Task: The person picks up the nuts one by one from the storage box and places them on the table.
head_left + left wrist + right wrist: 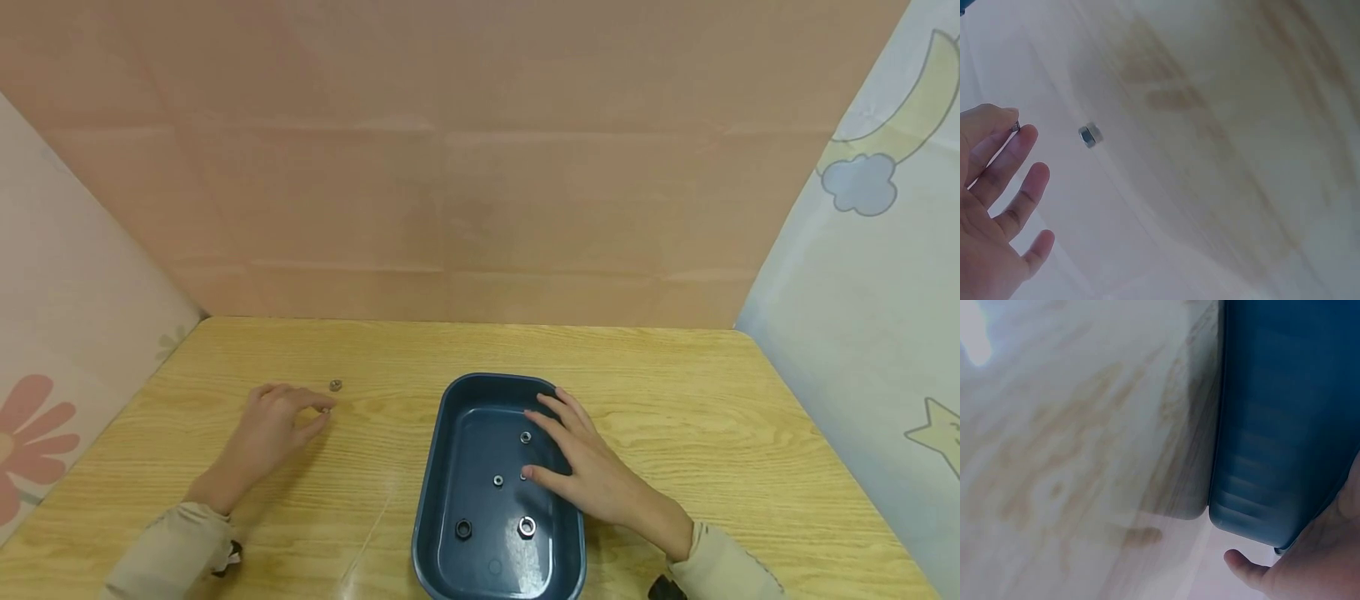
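My left hand is over the left part of the table, pinching a small metal nut between thumb and fingertips, the other fingers spread. Just beyond those fingertips a larger nut lies on the wood. A dark blue plastic tray stands in front of me. Across its right rim reaches my right hand, fingers loosely spread above the inside and holding nothing. Several nuts are scattered on the tray floor, among them a large shiny nut and a dark nut. The right thumb partly hides a tiny one.
The wood-grain table runs back to a pinkish-brown sheet. Patterned panels flank it: a flower panel on the left and a moon-and-star panel on the right.
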A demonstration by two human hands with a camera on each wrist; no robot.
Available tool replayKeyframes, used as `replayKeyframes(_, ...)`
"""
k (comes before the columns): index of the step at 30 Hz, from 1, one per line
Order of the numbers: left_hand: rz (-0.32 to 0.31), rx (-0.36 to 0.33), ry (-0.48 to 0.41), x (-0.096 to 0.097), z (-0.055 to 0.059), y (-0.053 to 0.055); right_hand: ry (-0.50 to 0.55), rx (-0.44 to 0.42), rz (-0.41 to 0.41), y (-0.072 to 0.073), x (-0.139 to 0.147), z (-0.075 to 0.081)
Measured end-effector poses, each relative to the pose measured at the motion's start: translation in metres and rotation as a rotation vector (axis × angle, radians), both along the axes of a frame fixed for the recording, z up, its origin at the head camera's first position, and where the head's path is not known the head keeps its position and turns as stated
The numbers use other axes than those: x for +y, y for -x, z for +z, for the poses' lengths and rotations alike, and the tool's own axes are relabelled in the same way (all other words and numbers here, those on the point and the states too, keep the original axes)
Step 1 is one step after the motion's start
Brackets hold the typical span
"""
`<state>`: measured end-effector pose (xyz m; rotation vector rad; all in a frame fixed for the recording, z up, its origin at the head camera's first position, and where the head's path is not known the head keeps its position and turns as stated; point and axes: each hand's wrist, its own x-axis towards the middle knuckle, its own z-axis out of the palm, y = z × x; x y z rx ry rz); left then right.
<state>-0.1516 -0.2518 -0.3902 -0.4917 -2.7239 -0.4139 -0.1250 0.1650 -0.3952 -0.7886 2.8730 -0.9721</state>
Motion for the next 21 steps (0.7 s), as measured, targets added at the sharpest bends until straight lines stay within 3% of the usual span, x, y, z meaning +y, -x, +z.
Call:
replayKeyframes(9,0.017,-0.056,0.007,-0.013,0.001,-0.001,0.000,-0.010,0.003,0.000,0.000,0.000)
replayKeyframes(17,0.005,-0.038,0.009,-0.022,-0.001,-0.001,-0.003,-0.008,0.000,0.000,0.000,0.000)
replayKeyframes(21,0.009,-0.065,0.002,-0.025,0.000,-0.001,-0.002,-0.011,0.002,0.000,0.000,0.000)
